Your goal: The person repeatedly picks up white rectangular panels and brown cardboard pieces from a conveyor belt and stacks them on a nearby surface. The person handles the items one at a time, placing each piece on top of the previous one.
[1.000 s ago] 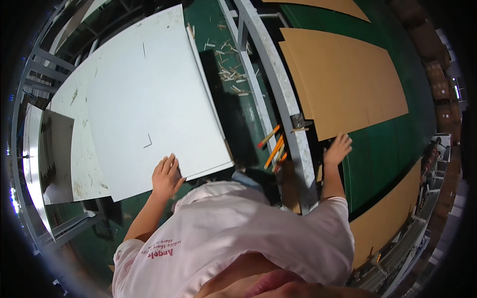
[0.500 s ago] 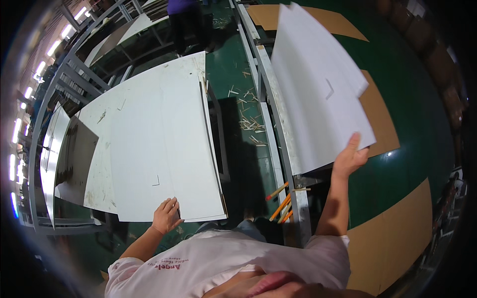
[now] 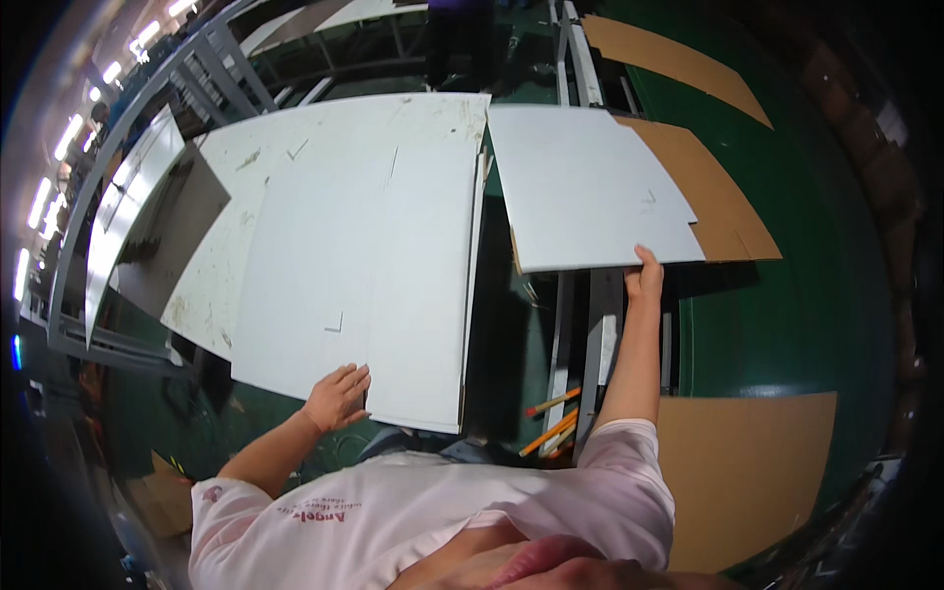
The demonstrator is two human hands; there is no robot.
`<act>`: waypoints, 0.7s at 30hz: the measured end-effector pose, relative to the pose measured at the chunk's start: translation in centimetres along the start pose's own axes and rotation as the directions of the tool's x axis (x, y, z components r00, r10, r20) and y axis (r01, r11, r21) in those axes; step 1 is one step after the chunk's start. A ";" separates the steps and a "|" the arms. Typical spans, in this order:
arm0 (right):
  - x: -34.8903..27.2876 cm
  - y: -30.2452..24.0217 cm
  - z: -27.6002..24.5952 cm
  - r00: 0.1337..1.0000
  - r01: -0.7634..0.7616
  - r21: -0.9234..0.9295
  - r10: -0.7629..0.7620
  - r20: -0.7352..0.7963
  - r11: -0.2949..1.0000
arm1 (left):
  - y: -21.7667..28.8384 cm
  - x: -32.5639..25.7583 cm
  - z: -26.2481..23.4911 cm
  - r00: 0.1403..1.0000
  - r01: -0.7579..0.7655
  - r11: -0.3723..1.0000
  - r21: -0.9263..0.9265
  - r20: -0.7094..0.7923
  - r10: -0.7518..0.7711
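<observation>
White sheet [image 3: 585,187] is pinched in the right hand [image 3: 645,275]; left of that grip, the left hand [image 3: 339,396], fingers extended, touches another sheet [image 3: 403,275].

Counter [image 3: 218,246] at 10 o'clock: pale top, stained toward its 9 and 12. Large white sheet [image 3: 354,280] lies flat on its 4 o'clock part. Green surface [image 3: 747,334] at 3 o'clock: far brown board [image 3: 678,67] at 1, near brown board [image 3: 747,477] at 4; middle brown board [image 3: 730,211] over it at 2.
</observation>
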State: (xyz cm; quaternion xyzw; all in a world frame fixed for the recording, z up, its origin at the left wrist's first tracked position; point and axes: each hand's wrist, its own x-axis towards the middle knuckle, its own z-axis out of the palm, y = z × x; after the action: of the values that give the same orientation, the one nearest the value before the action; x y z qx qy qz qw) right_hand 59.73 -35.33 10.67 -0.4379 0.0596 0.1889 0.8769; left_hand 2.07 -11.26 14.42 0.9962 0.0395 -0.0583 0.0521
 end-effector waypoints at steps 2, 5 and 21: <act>-3.4 -0.9 4.1 0.995 0.087 0.028 -0.088 0.047 0.996 | -0.2 0.4 -0.1 0.999 -0.024 1.000 -0.020 -0.031 0.024; -11.9 0.3 10.3 0.998 0.048 0.093 -0.050 0.024 0.995 | -0.6 0.3 -0.3 0.998 -0.028 0.999 -0.040 -0.054 0.026; -48.0 30.4 19.9 0.636 -0.736 -0.131 0.745 0.198 0.664 | -3.3 -5.9 5.8 0.995 0.096 0.810 -0.579 0.061 -0.074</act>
State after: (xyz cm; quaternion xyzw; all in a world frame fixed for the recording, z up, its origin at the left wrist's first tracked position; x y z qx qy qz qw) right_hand 2.61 -16.38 13.08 -0.3659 0.1260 0.5830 0.7144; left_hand -4.67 -9.01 9.09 0.9287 0.0989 -0.0636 0.3518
